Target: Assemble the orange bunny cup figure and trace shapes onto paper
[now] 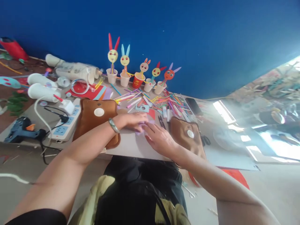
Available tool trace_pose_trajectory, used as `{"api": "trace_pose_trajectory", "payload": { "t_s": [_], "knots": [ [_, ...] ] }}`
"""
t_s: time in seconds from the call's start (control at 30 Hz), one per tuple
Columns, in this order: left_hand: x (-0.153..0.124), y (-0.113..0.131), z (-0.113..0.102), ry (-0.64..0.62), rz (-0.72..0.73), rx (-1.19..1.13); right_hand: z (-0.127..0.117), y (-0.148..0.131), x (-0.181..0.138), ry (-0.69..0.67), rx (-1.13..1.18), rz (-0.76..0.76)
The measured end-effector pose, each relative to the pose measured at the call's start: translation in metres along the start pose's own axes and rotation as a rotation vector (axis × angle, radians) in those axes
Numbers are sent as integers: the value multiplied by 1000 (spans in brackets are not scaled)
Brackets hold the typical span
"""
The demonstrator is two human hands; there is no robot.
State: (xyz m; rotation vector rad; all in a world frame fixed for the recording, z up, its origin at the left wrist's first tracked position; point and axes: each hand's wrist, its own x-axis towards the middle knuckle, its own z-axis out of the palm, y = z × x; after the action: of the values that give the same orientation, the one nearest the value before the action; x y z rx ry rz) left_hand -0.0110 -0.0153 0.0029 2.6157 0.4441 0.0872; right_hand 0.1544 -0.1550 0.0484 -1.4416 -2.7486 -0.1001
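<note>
Both of my hands meet over the table's front part, on a light purple piece of paper [150, 120]. My left hand [134, 120], with a bangle at its wrist, has its fingers bent down onto the paper. From the right, my right hand [159, 137] grips the paper's near edge with its fingertips close to the left ones. Most of the paper's shape is hidden under the fingers. Just beyond lie a red paper piece [152, 113] and a light blue paper piece with a hole [142, 108]. Dark scissors or tweezers [161, 122] lie right of my hands.
Brown hot-water bags [81, 125] [185, 125] flank my hands. At left are a power strip [67, 123] and a glue gun [23, 129]. Scattered markers and sticks [168, 104] lie behind, before several paper cups [125, 79] holding rabbit-faced figures. A phone [193, 105] lies at right.
</note>
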Motion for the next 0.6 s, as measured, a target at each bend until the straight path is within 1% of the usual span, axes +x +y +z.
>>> {"api": "trace_pose_trajectory", "payload": {
  "t_s": [0.07,0.13,0.17,0.2,0.23,0.27,0.37,0.43,0.5,0.53,0.6],
  "knots": [
    [0,-3,-2,13,41,13,-3,-4,-17,-44,-5,-22],
    [0,-3,-3,68,66,22,-7,-6,-32,-81,-4,-41],
    [0,-3,-4,104,48,28,-9,-6,-39,-93,0,-50],
    [-1,-3,-6,150,-4,54,-10,-6,-46,-99,6,-56],
    [-2,-3,-7,245,-77,96,-11,-5,-52,-98,14,-59],
    [-3,-3,-10,388,-142,148,-13,-3,-57,-88,20,-59],
    [-9,-7,-20,897,-308,231,-16,7,-66,-38,19,-30],
    [-16,-11,-28,1151,-395,223,-18,18,-64,-13,3,-2],
    [-24,-15,-36,1290,-478,191,-19,31,-55,-9,-17,21],
    [-28,-16,-39,1325,-511,168,-19,38,-49,-14,-27,32],
    [-35,-19,-44,1353,-557,116,-16,50,-31,-33,-45,56]
  ]
}}
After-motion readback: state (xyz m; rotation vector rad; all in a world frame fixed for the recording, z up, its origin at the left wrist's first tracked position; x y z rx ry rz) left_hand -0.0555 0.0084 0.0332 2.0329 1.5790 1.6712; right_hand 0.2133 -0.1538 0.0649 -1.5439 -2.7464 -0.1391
